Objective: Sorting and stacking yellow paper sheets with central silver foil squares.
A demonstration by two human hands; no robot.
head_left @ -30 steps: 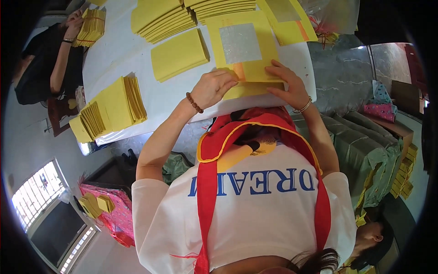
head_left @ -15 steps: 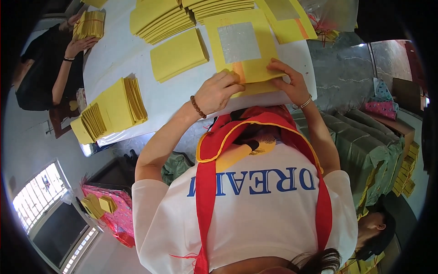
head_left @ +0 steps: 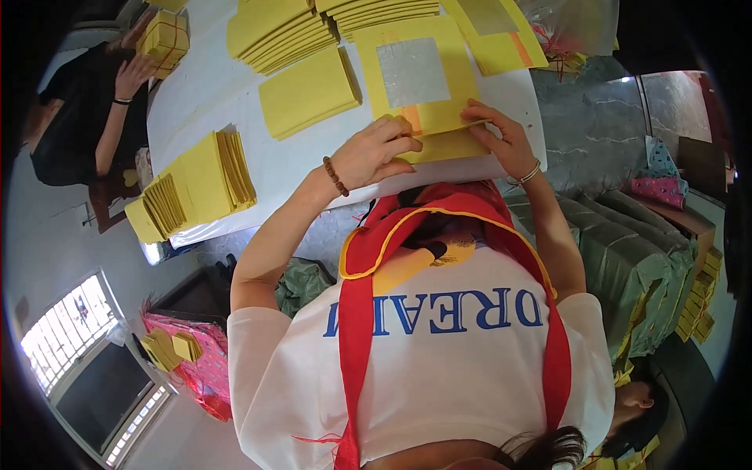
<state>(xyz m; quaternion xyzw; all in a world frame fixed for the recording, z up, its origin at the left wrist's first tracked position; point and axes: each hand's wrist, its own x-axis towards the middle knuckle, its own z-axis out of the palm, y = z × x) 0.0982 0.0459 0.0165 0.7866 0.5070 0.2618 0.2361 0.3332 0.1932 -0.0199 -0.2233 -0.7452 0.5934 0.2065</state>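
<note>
A yellow paper sheet [head_left: 462, 94] with a silver square [head_left: 411, 72] and an orange strip lies before me at the table's near edge. My right hand [head_left: 505, 145] pinches its right near edge between thumb and fingers, holding that edge slightly raised. Below the raised edge shows another yellow paper layer [head_left: 448, 147]; whether it belongs to the same sheet I cannot tell. Bent over the left near corner, my left hand [head_left: 372, 157] has its fingers curled on the paper, thumb lower and apart from them. A brown bead bracelet circles my left wrist.
A folded yellow packet [head_left: 309, 94] rests left of the sheet, with fanned stacks [head_left: 274, 35] behind it. More folded paper [head_left: 207, 174] stands at the table's left edge. A co-worker's hand [head_left: 135, 77] touches a tied yellow bundle [head_left: 167, 39]. Green-wrapped bales [head_left: 627, 251] stand right.
My right hand has lifted the sheet's near edge, showing more paper beneath. The left thumb has moved away from its fingers. The co-worker's bundle has been turned.
</note>
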